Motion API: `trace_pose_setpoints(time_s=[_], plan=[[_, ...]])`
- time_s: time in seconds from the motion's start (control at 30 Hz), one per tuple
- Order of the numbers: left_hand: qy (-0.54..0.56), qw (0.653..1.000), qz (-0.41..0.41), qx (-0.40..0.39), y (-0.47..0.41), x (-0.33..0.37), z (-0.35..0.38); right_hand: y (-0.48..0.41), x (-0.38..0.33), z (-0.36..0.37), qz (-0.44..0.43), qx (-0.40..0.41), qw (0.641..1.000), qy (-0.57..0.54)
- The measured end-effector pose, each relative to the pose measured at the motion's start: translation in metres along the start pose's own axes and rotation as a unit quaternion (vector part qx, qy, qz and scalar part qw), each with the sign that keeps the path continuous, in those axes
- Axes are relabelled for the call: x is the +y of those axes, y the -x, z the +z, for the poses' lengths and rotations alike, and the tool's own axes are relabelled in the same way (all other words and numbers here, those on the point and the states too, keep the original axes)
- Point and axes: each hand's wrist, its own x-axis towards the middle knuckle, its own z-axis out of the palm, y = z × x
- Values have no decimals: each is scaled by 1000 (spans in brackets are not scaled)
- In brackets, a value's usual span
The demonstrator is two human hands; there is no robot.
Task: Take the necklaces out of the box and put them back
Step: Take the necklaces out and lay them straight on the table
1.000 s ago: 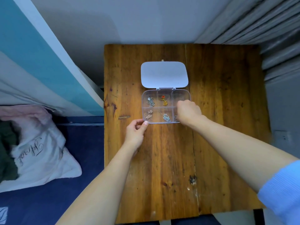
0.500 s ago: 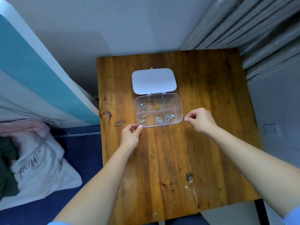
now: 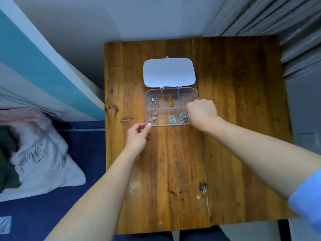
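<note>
**Hand dips into open jewellery box as necklace sorting goes on**

A clear plastic compartment box (image 3: 171,108) lies open near the middle of a wooden worktop (image 3: 234,119), towards its far edge, its white lid (image 3: 169,72) folded flat beyond the hinge. The left hand (image 3: 138,139) steadies the box at its near left corner, thumb and fingertips pinched on the rim. The right hand (image 3: 202,111) is curled over the right-hand compartments, knuckles up; its fingertips are hidden, so whether it already grips anything cannot be told.

Five of the six compartments hold jewellery: a silver necklace (image 3: 155,102) at far left, a gold chain with a red pendant (image 3: 169,101) at far middle, a rose-gold necklace (image 3: 152,116) at near left, a silver leaf pendant (image 3: 172,119) at near middle and a silver chain (image 3: 184,117) at near right, just beside the right hand. The far right compartment looks empty where it shows.

The step in hand appears to be a reach into the right side of the box. The next move likely calls for a fine pinch on a thin chain and a slow lift, so that it clears the dividers without snagging.

The worktop is scuffed, with pale marks near its front edge. To its left lie a white pillow (image 3: 40,162) with script lettering on dark blue bedding (image 3: 78,214); grey curtains (image 3: 278,18) hang at the far right.
</note>
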Motion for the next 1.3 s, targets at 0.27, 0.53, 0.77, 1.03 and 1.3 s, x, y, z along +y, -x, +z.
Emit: trace_pose_setpoints(time_s=[0.27, 0.53, 0.77, 1.03, 1.3], plan=[[5, 999, 31, 34, 3, -6, 6, -3, -1, 4, -50, 23, 997, 57], [-21, 998, 4, 63, 13, 8, 1, 20, 38, 8, 30, 86, 939, -330], [-225, 911, 316, 142, 32, 45, 42, 59, 82, 28, 194, -16, 735, -650], [-469, 785, 400, -59, 27, 47, 123, 80, 103, 44, 229, -91, 513, -823], [-466, 779, 409, -96, 23, 44, 125, 90, 118, 39, 197, -97, 441, -870]])
